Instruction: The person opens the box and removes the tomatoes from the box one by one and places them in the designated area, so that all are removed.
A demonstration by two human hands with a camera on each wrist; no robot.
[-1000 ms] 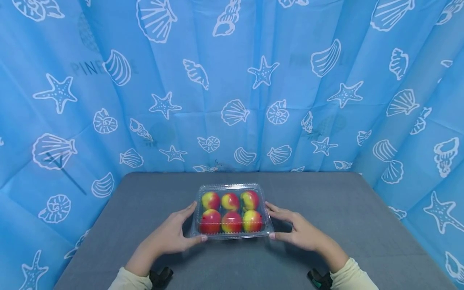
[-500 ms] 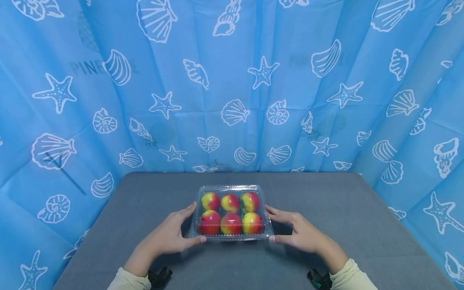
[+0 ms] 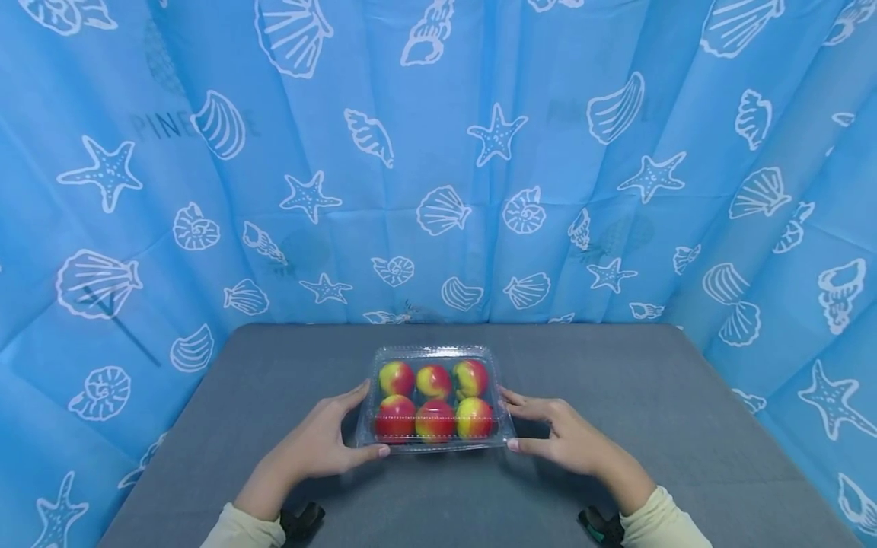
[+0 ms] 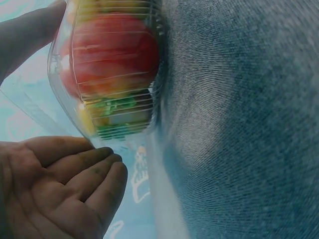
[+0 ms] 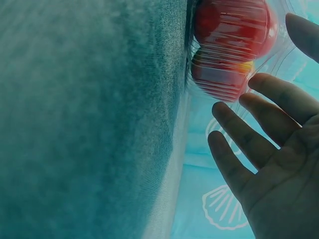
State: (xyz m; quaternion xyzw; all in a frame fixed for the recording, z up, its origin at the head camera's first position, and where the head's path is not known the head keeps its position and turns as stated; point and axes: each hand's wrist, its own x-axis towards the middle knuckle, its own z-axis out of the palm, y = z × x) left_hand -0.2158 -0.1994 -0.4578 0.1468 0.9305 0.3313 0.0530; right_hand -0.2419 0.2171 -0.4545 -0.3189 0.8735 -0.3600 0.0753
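Observation:
A clear plastic fruit box (image 3: 444,446) with a transparent lid sits on the grey table, holding several red and yellow apples (image 3: 435,420) in two rows. My left hand (image 3: 318,445) is at its left side, thumb on the near corner and fingertips along the side wall. Opposite it, my right hand (image 3: 565,438) touches the right side, its thumb at the near right corner. In the left wrist view the fingers (image 4: 102,177) extend beside the ribbed wall. The right wrist view has the fingers (image 5: 241,132) straight and spread, the index tip close to the rim.
The grey cloth-covered table (image 3: 603,380) runs back to a blue curtain (image 3: 438,152) printed with white shells and starfish. Dark straps (image 3: 301,524) sit at both wrists, below pale sleeves (image 3: 248,529).
The fruit box shifts only slightly, its near edge moving a little toward me and then back. Both hands keep nearly the same places at its sides.

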